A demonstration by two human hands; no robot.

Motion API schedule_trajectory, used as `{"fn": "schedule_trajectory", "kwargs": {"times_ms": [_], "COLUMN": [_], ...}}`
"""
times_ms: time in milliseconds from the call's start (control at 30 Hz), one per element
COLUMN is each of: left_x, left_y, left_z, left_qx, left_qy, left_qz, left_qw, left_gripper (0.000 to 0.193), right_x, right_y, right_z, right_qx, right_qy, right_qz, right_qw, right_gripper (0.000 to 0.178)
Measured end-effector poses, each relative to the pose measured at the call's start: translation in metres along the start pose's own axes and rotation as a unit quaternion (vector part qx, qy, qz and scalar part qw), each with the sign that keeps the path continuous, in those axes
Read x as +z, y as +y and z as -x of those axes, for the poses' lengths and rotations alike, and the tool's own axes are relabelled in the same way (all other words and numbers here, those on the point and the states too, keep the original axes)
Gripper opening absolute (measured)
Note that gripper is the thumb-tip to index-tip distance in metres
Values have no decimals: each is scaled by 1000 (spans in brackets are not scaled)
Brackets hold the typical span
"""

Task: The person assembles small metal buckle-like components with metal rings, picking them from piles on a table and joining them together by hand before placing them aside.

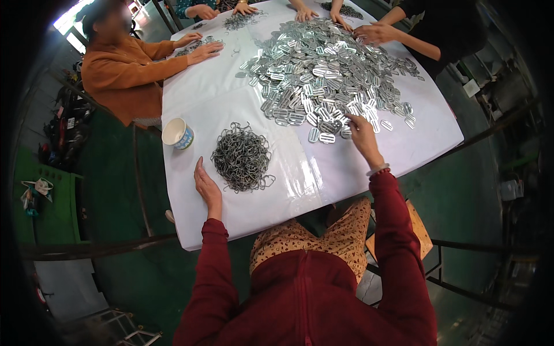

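Observation:
My left hand (pixel 208 187) rests on edge on the white-covered table, its fingers stretched out and nothing in them. Just to its right lies a round heap of bent metal wire hooks (pixel 241 157), and the palm faces it. My right hand (pixel 363 137) reaches to the near edge of a wide pile of flat, slotted metal buckles (pixel 323 75). Its index finger is extended and the fingertips touch the buckles; no buckle is visibly gripped, and the underside of the hand is hidden.
A paper cup (pixel 178 134) stands on the table's left edge, left of the hooks. A person in an orange top (pixel 124 72) handles a small heap at the far left. Other people's hands (pixel 375 33) work around the far side. A wooden stool (pixel 420 230) is at my right.

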State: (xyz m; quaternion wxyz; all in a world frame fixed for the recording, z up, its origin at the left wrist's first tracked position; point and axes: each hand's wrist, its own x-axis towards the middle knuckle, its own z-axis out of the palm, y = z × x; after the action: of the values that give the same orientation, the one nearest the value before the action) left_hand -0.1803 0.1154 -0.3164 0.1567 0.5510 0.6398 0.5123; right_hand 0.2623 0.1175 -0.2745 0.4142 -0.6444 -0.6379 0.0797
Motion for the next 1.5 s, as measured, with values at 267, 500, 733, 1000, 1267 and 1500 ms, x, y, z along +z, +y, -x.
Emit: {"fn": "schedule_trajectory", "kwargs": {"times_ms": [267,500,733,1000,1267,1500], "left_x": [0,-2,-10,4,37,30], "left_y": [-9,6,7,110,120,121], "left_z": [2,0,10,24,11,9], "left_qx": [-7,-4,-39,281,299,315], "left_qy": [6,-1,112,-277,-336,-381], "left_qz": [-15,-26,178,-53,-175,-276], "left_qw": [1000,1000,977,917,876,824], "left_gripper": [45,42,35,14,11,7], "right_x": [57,58,2,-45,-63,-73], "right_y": [-46,-35,-27,-48,-83,-89], "right_z": [-40,-60,-15,71,90,143], "right_qx": [-42,-28,199,324,308,329], "right_qy": [-43,-92,14,-12,16,47], "right_qz": [164,193,-393,-382,-455,-508], "right_qw": [985,977,897,865,835,795], "right_gripper": [12,9,35,24,25,28]}}
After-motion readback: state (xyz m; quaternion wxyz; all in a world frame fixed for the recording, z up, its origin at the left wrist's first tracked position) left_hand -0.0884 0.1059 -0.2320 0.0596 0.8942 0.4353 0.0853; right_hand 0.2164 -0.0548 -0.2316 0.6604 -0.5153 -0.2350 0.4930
